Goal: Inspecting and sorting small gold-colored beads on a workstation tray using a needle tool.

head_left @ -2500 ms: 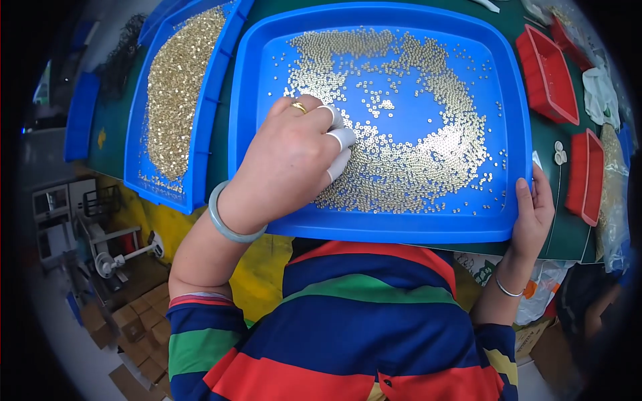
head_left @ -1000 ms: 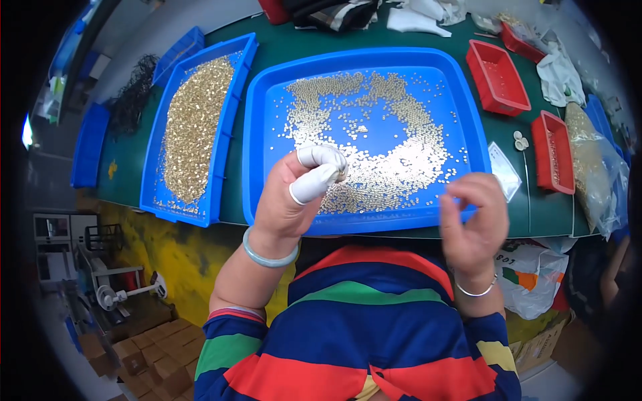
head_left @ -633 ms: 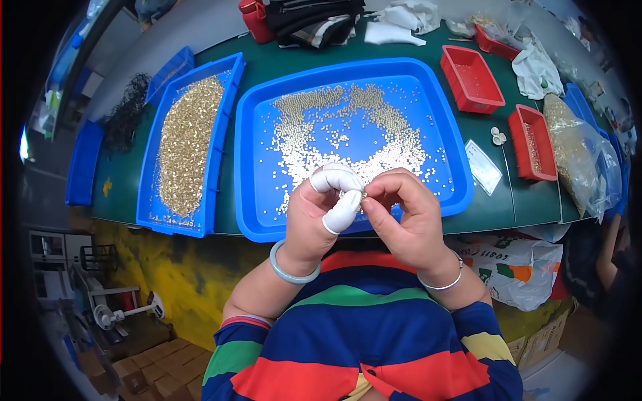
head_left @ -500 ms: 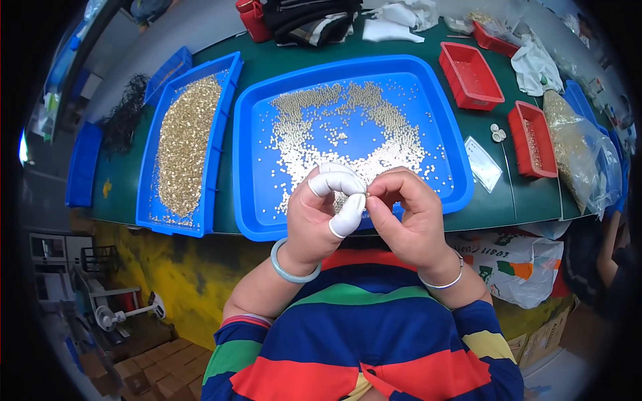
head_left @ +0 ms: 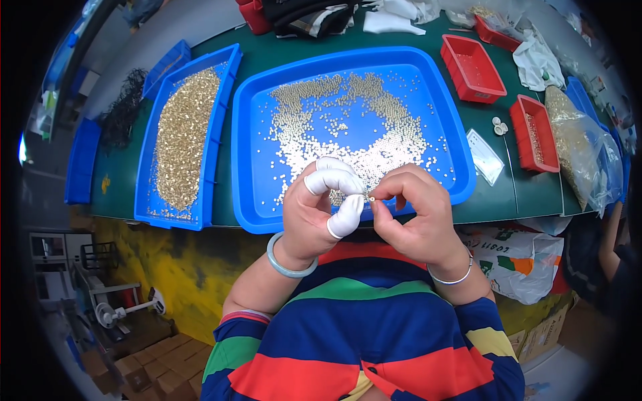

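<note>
Over the near edge of a large blue tray (head_left: 241,160), my two hands meet fingertip to fingertip. My left hand (head_left: 304,217) wears white finger covers on its thumb and fingers; they are closed in a pinch, and what sits between them is hidden. Bare-fingered, my right hand (head_left: 424,217) pinches a tiny gold-coloured metal piece (head_left: 372,198) with a round, ring-like end, close beside the left fingertips. Many small, pale metallic pieces (head_left: 394,147) are scattered across the tray in a rough ring, partly behind my hands.
Left of it, a blue bin (head_left: 212,160) holds a heap of gold-coloured metal bits (head_left: 184,147). At right are red trays (head_left: 473,70) (head_left: 535,134), a small white card packet (head_left: 484,157), a thin rod (head_left: 511,170) and a clear plastic bag (head_left: 592,160). Dark folded cloth (head_left: 311,17) lies at the back.
My fingertips have drawn slightly apart, with the right hand shifting a little to the right. The tiny piece at its fingertips now shows more plainly. The whole view has shifted slightly.
</note>
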A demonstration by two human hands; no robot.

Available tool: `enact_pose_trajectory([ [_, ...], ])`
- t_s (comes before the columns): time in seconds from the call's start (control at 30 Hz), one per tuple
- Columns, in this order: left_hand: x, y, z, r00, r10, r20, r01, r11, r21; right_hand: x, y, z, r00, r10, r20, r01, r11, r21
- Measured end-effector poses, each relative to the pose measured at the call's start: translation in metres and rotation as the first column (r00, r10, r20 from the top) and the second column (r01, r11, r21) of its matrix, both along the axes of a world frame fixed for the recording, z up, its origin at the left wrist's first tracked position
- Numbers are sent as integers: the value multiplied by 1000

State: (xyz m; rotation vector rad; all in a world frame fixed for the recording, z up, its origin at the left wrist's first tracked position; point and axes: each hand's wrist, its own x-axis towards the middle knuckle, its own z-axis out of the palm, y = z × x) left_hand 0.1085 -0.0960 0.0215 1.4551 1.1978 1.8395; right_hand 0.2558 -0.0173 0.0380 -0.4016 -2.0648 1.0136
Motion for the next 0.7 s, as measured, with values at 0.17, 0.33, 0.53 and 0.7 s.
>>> enact_pose_trajectory([
  [0.17, -6, -22, -3, 954, -52, 295, 77, 994, -72, -1, -7, -9, 996, 85, -40, -90, 983, -158],
  [0.33, -34, -67, -5, 911, -138, 388, 219, 960, -174, -4, -13, -17, 995, 80, -56, -90, 973, -214],
  [0.53, -87, -151, -19, 823, -164, -544, -178, 835, -521, -4, 0, -25, 997, 65, 39, -54, 974, -218],
  [0.7, -117, -185, -33, 715, 7, -699, -576, 571, -585, -18, 23, -18, 966, 70, 249, -50, 995, -84],
])
